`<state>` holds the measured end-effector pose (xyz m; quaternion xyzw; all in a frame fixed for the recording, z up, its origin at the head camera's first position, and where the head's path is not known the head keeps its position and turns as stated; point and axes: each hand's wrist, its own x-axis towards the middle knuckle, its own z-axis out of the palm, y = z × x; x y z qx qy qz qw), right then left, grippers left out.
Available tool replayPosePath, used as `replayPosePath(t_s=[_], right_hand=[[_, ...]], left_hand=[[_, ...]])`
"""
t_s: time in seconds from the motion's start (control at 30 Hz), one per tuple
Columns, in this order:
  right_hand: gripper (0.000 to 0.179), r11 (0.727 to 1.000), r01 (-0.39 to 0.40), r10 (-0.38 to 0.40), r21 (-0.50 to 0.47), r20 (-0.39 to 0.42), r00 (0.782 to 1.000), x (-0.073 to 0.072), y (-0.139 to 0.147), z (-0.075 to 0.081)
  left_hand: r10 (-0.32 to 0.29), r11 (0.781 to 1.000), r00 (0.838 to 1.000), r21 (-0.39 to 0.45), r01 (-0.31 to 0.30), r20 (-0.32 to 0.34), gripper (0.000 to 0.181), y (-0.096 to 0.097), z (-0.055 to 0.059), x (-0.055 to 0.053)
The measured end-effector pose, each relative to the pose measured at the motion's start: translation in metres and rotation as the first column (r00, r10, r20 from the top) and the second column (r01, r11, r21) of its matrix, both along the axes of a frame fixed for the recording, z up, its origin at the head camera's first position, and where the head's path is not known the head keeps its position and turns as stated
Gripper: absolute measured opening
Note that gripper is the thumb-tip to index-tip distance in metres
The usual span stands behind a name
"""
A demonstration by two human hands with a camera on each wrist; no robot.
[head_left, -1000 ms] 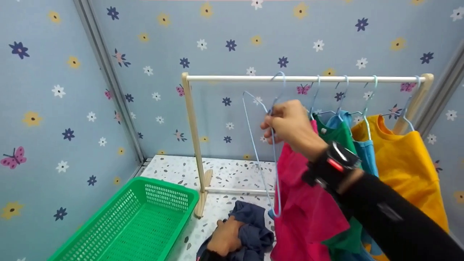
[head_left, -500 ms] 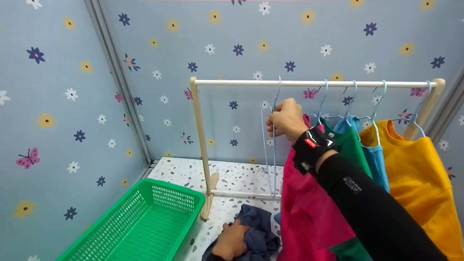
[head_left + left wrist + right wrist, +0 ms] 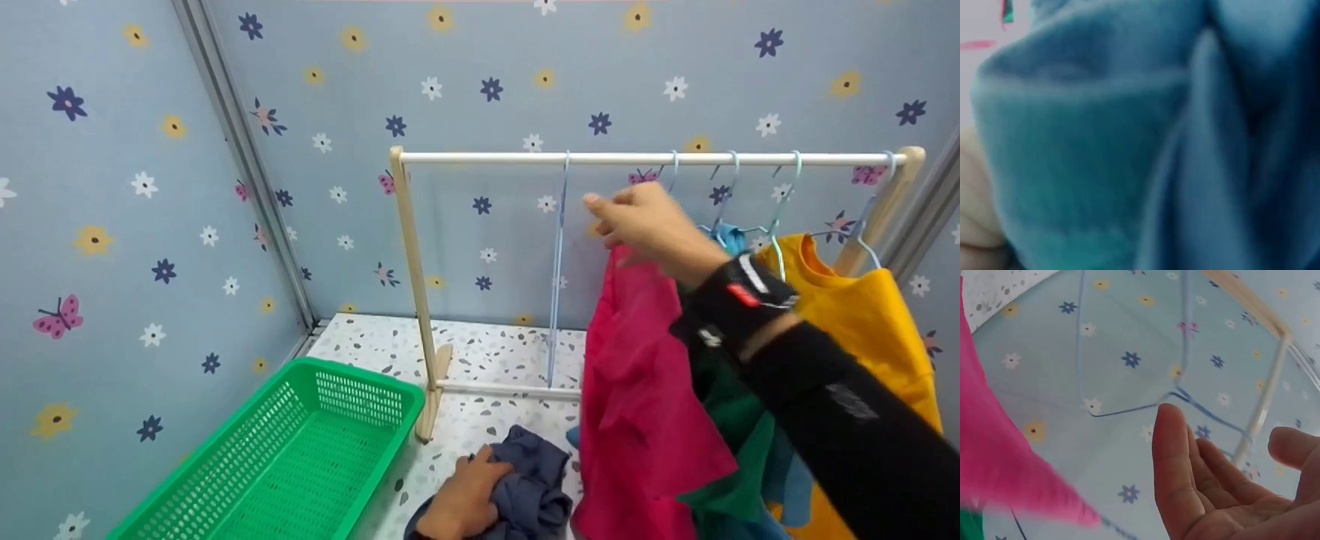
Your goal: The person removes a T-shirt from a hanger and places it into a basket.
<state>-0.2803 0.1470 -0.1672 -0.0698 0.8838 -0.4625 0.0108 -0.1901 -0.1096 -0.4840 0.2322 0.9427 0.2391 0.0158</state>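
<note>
A bare light-blue wire hanger [image 3: 557,277] hangs from the white rail [image 3: 487,158], seen nearly edge-on in the head view. Just right of it is my right hand [image 3: 649,225], apart from the hanger, with fingers extended and nothing held. The right wrist view shows that hand [image 3: 1230,489] close below the hanger's neck [image 3: 1176,389]. Low in the head view, my left hand [image 3: 463,495] grips a crumpled dark grey-blue garment [image 3: 529,480] lying on the speckled surface. Blurred folds of this garment [image 3: 1084,152] fill most of the left wrist view.
Pink [image 3: 637,375], green [image 3: 739,450], blue and yellow [image 3: 862,322] garments hang on hangers at the rail's right. A green plastic basket [image 3: 300,465] stands at the left, beside the rack's wooden post [image 3: 415,277]. Flowered walls enclose the back and left.
My right hand has set the bare hanger's hook on the rail, let go, and moved off to the right. The left hand stays on the dark garment.
</note>
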Motion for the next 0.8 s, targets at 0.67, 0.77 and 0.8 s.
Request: replayPosePath(t_s=[0.67,0.77,0.8], right_hand=[[0.065,0.998,0.022,-0.023,-0.059,-0.017,1.000,0.012,0.069,-0.009],[0.073,0.998,0.043,-0.041,-0.037,0.037,0.998,0.007,0.071,-0.006],[0.075,0.999,0.044,-0.042,-0.029,0.059,0.997,0.006,0.073,-0.005]], left_hand=[[0.342,0.936,0.930,-0.034,-0.350,-0.134,0.064,-0.218,0.156,0.030],[0.402,0.913,0.912,-0.114,-0.392,0.085,0.052,-0.226,0.126,0.020],[0.424,0.904,0.888,-0.148,-0.402,0.178,0.051,-0.226,0.116,0.019]])
